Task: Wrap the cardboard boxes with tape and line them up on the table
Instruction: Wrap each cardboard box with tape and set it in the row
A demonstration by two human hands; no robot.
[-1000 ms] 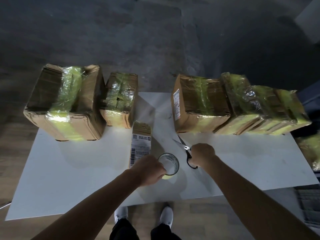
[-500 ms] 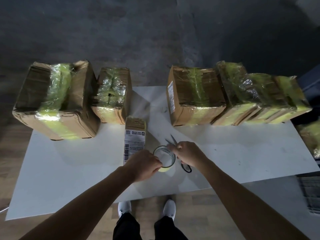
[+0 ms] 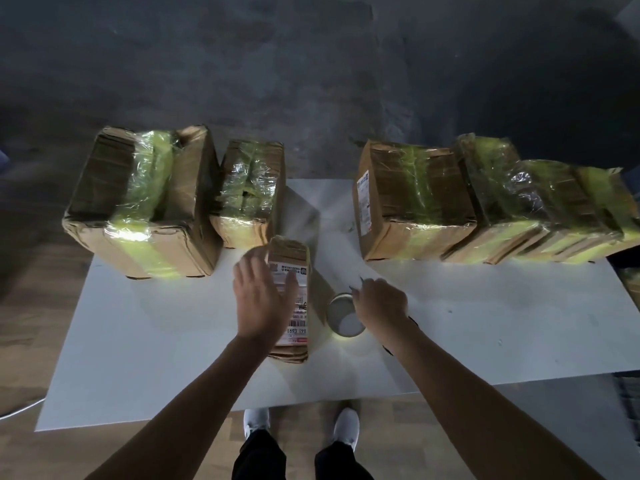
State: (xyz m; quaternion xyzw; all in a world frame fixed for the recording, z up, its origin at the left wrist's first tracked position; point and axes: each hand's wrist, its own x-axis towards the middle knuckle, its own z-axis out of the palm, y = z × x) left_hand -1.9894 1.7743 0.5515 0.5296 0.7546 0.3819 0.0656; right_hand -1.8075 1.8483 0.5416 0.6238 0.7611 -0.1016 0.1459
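- Left hand (image 3: 263,299), fingers spread, is over the small labelled box (image 3: 289,252) in mid-table, I think to steady it for wrapping.
- Right hand (image 3: 381,303) curls around scissors (image 3: 361,280), just beside the tape roll (image 3: 346,323).

- Cardboard boxes (image 3: 138,202) are wearing bands of glossy, crinkled yellow-green tape (image 3: 149,174) over matt, creased brown board.
- A small box (image 3: 289,252) is carrying a smooth printed paper label (image 3: 299,306).
- The white bench (image 3: 156,341) is looking smooth and matt.
- The tape roll (image 3: 334,306) is gleaming like plastic.
- Scissors (image 3: 361,280) are showing a grey metal tip.
- Wood-grain floor (image 3: 34,306) is lying below a rough, mottled grey backdrop (image 3: 311,81).
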